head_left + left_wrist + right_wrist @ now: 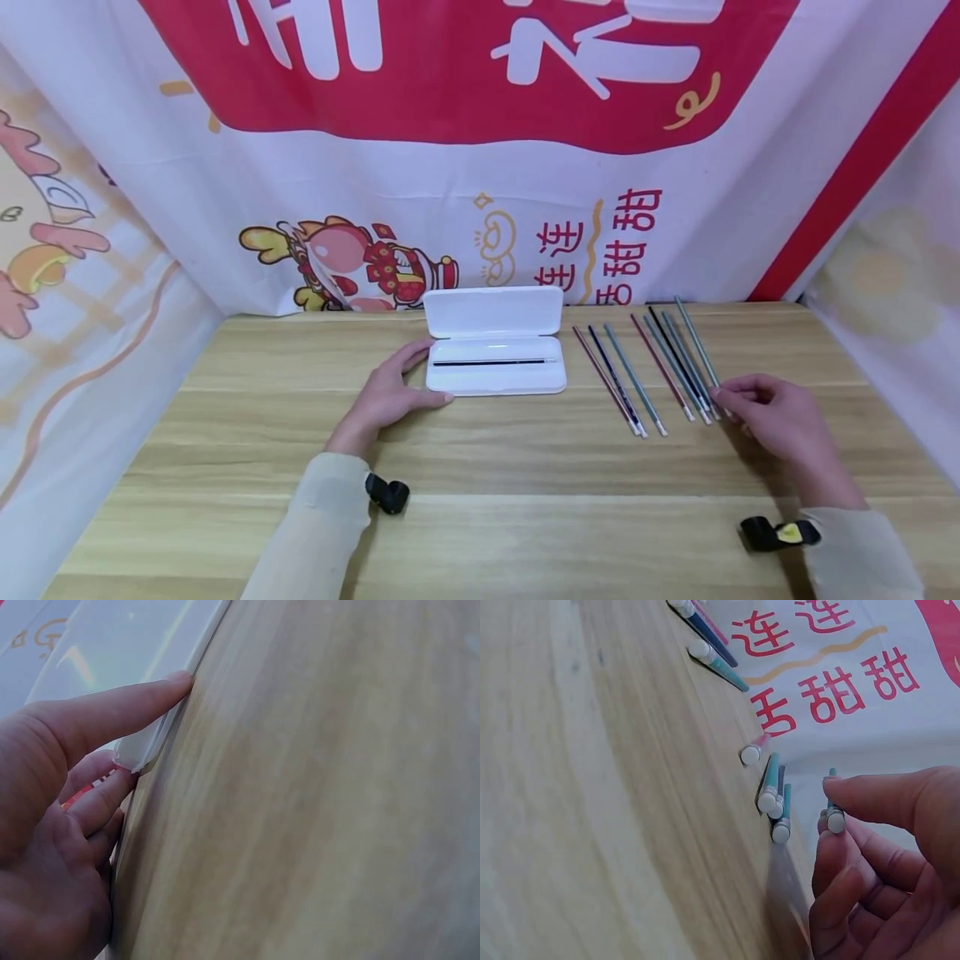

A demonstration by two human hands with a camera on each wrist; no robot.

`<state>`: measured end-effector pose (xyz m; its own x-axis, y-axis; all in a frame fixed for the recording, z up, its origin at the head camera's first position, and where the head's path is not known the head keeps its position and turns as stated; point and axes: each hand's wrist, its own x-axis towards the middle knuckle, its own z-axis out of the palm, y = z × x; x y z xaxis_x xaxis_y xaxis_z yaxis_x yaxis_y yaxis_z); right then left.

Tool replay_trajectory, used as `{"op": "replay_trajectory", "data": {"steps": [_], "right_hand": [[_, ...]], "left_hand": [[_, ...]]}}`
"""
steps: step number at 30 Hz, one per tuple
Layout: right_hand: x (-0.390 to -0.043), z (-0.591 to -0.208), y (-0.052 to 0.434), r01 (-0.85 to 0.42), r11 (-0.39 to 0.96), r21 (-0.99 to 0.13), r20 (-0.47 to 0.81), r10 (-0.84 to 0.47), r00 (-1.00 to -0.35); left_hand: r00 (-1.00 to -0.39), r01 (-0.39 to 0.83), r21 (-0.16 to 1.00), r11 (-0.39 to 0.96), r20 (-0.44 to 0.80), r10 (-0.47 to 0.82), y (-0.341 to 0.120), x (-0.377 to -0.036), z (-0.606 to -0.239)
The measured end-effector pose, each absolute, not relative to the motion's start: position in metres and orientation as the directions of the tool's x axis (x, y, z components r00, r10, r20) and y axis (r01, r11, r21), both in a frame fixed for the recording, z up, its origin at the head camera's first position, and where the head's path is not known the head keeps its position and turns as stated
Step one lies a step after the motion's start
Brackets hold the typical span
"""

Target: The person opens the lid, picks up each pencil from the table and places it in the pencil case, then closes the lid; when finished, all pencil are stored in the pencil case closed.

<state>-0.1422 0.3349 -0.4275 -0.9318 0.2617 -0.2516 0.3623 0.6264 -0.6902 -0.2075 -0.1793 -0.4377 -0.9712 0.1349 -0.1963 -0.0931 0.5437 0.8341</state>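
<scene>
An open white pencil case (pixel 495 379) lies on the wooden table (pixel 480 467) with one dark pencil (pixel 491 362) in its tray. My left hand (pixel 416 375) rests at the case's left end. In the left wrist view the straight thumb (pixel 112 712) presses on the case's edge (pixel 161 727) and the fingers touch its corner. Several coloured pencils (pixel 660 367) lie in a loose row to the right of the case. My right hand (pixel 738 402) is at their near ends. Its thumb and fingers (pixel 855 855) pinch the capped end of a teal pencil (pixel 834 817).
A cloth banner (pixel 480 167) with red print hangs behind the table and along both sides. Black wrist straps (pixel 388 493) sit on both sleeves. The other pencil ends (pixel 769 799) lie just left of the pinched one. The table's right edge is close to my right hand.
</scene>
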Motion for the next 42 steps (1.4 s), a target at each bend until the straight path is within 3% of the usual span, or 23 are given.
{"op": "replay_trajectory", "data": {"steps": [10,26,42], "right_hand": [[-0.144,-0.425,0.321,0.313,0.559,-0.768,-0.221,0.228,-0.948],[-0.143,-0.406,0.291,0.222,0.621,-0.751,-0.169,0.143,-0.975],[-0.156,-0.4,0.25,0.071,0.577,-0.814,-0.065,0.032,-0.997]], "left_hand": [[-0.971,-0.104,0.843,0.527,-0.201,0.131,-0.18,-0.209,-0.439],[-0.971,-0.108,0.85,0.516,-0.202,0.128,-0.18,-0.209,-0.439],[-0.971,-0.099,0.846,0.525,-0.196,0.134,-0.181,-0.208,-0.439]]}}
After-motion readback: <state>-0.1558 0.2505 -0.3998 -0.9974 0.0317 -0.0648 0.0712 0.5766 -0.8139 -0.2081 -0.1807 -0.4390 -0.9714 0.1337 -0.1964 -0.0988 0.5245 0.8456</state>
